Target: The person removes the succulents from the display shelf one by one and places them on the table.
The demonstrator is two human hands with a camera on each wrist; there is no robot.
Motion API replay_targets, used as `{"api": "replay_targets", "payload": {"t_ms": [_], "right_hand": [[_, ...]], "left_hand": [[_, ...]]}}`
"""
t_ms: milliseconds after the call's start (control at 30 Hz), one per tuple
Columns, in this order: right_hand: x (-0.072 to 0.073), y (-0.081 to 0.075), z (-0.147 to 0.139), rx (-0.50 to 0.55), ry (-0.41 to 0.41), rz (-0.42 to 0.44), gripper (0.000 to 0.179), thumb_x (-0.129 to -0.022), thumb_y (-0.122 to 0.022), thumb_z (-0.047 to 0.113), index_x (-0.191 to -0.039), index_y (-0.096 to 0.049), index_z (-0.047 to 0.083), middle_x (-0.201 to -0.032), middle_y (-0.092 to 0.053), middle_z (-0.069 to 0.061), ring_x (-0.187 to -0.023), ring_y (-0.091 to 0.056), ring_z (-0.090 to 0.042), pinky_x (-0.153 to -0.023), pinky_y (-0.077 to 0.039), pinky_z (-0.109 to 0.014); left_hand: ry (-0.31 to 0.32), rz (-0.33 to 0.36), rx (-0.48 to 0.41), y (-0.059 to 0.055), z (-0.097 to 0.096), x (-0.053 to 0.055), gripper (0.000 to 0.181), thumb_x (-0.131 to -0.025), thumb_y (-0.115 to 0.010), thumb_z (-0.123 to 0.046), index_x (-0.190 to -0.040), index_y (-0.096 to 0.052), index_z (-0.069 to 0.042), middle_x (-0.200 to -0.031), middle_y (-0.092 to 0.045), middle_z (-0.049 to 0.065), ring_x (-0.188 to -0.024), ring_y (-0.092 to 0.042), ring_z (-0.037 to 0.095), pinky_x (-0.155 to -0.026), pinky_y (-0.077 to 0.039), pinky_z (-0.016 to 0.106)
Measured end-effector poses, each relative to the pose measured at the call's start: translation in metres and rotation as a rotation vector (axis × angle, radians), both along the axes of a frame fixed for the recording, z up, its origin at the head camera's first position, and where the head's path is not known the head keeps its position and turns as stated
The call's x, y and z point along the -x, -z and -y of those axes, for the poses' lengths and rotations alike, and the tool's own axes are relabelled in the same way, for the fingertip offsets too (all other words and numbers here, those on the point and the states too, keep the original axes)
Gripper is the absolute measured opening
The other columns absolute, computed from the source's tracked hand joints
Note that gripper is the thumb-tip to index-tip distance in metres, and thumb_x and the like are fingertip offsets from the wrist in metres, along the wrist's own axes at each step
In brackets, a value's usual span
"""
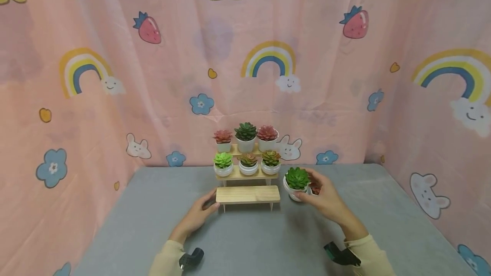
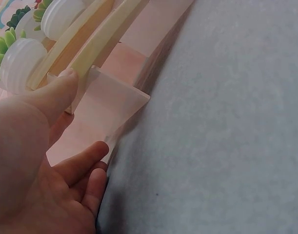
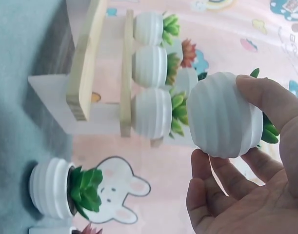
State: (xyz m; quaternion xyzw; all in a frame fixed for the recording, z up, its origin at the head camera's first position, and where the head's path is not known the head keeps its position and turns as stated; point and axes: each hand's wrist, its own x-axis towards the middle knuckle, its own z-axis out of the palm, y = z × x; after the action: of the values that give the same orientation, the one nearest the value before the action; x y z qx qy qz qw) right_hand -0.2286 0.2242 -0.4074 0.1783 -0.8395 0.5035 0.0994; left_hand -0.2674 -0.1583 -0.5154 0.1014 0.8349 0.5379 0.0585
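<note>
The person's right hand (image 1: 326,199), fingers half-curled, holds a ribbed white pot (image 3: 222,117) at three o'clock of the tiered stand (image 1: 247,192); probably light, stiff and grippy, it is best held round its sides, below the leaves (image 1: 297,178). The left hand (image 1: 196,215) lightly pinches the stand's nine-o'clock end. The right wrist view shows, at eight o'clock, a second green-topped pot (image 3: 51,187), largely hidden from the head.

At twelve o'clock the grey desk (image 1: 238,242) is supporting a tiered stand (image 1: 247,193) holding six potted plants (image 1: 248,168); at one o'clock, two pots (image 3: 47,187) are standing.
</note>
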Motion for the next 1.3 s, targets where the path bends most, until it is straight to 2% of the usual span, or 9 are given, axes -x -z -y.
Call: {"api": "replay_targets", "payload": {"t_ms": [67, 167, 333, 567, 667, 833, 933, 1200, 1300], "right_hand": [[0.002, 0.002, -0.004, 0.011, -0.002, -0.005, 0.059, -0.089, -0.077, 0.007, -0.141, -0.051, -0.003, -0.119, -0.067, -0.021, -0.086, -0.057, 0.0, -0.072, -0.053, -0.024], [0.005, 0.004, -0.01, 0.026, 0.005, -0.019, 0.058, -0.088, -0.076, 0.005, -0.14, -0.051, -0.003, -0.117, -0.066, -0.021, -0.083, -0.057, -0.001, -0.07, -0.053, -0.022], [0.007, 0.006, -0.021, 0.033, 0.032, -0.028, 0.06, -0.088, -0.076, 0.004, -0.141, -0.049, -0.005, -0.124, -0.064, -0.027, -0.094, -0.061, 0.004, -0.078, -0.056, -0.02], [0.006, 0.007, -0.044, -0.003, 0.143, 0.025, 0.068, -0.093, -0.072, 0.012, -0.151, -0.039, -0.003, -0.133, -0.056, -0.022, -0.094, -0.055, 0.007, -0.076, -0.053, -0.019], [0.007, 0.009, -0.054, 0.004, 0.167, 0.001, 0.066, -0.095, -0.07, 0.012, -0.151, -0.039, -0.003, -0.134, -0.056, -0.006, -0.1, -0.052, 0.013, -0.081, -0.05, -0.014], [0.007, 0.012, -0.065, 0.029, 0.209, -0.059, 0.062, -0.094, -0.071, 0.011, -0.148, -0.043, -0.004, -0.118, -0.05, 0.029, -0.101, -0.05, 0.015, -0.083, -0.044, -0.007], [0.008, 0.012, -0.071, 0.027, 0.229, -0.062, 0.061, -0.094, -0.071, 0.011, -0.147, -0.044, -0.004, -0.114, -0.048, 0.034, -0.099, -0.05, 0.014, -0.081, -0.044, -0.006], [0.013, 0.019, -0.09, -0.045, 0.293, -0.031, 0.06, -0.094, -0.073, 0.017, -0.145, -0.048, -0.001, -0.112, -0.048, 0.032, -0.097, -0.047, 0.017, -0.078, -0.042, -0.009], [0.016, 0.022, -0.098, -0.062, 0.32, -0.007, 0.061, -0.094, -0.074, 0.018, -0.144, -0.047, -0.003, -0.119, -0.056, 0.015, -0.096, -0.045, 0.019, -0.076, -0.042, -0.008]], "left_hand": [[0.0, 0.002, -0.001, 0.0, 0.0, 0.001, 0.062, -0.101, -0.062, -0.031, -0.157, -0.039, -0.016, -0.155, -0.048, 0.016, -0.15, -0.036, 0.04, -0.121, -0.031, 0.06], [0.003, 0.001, -0.002, -0.001, 0.0, 0.003, 0.062, -0.102, -0.061, -0.031, -0.157, -0.038, -0.015, -0.155, -0.048, 0.016, -0.15, -0.035, 0.04, -0.121, -0.03, 0.061], [0.01, -0.005, 0.018, -0.001, 0.0, 0.005, 0.064, -0.102, -0.061, -0.034, -0.157, -0.038, -0.015, -0.155, -0.048, 0.016, -0.15, -0.036, 0.04, -0.121, -0.031, 0.06], [0.017, -0.016, 0.022, 0.0, 0.001, 0.005, 0.064, -0.101, -0.061, -0.034, -0.157, -0.038, -0.014, -0.154, -0.05, 0.016, -0.149, -0.037, 0.04, -0.121, -0.032, 0.059], [0.009, -0.012, 0.019, 0.002, 0.002, 0.005, 0.063, -0.101, -0.062, -0.033, -0.157, -0.039, -0.016, -0.154, -0.05, 0.016, -0.149, -0.037, 0.039, -0.121, -0.032, 0.059], [0.019, -0.026, 0.025, 0.003, 0.002, 0.002, 0.063, -0.101, -0.062, -0.033, -0.157, -0.039, -0.015, -0.153, -0.05, 0.016, -0.149, -0.038, 0.04, -0.121, -0.033, 0.058], [0.015, -0.021, 0.03, 0.002, 0.002, 0.0, 0.064, -0.101, -0.061, -0.033, -0.157, -0.038, -0.013, -0.154, -0.049, 0.017, -0.149, -0.038, 0.04, -0.12, -0.033, 0.058], [0.001, -0.011, 0.022, 0.002, 0.001, -0.001, 0.064, -0.101, -0.062, -0.033, -0.157, -0.038, -0.012, -0.156, -0.048, 0.016, -0.149, -0.037, 0.039, -0.12, -0.033, 0.059], [0.006, -0.01, 0.023, 0.002, 0.001, 0.0, 0.064, -0.101, -0.061, -0.035, -0.157, -0.038, -0.014, -0.156, -0.047, 0.015, -0.15, -0.036, 0.039, -0.121, -0.033, 0.059]]}}
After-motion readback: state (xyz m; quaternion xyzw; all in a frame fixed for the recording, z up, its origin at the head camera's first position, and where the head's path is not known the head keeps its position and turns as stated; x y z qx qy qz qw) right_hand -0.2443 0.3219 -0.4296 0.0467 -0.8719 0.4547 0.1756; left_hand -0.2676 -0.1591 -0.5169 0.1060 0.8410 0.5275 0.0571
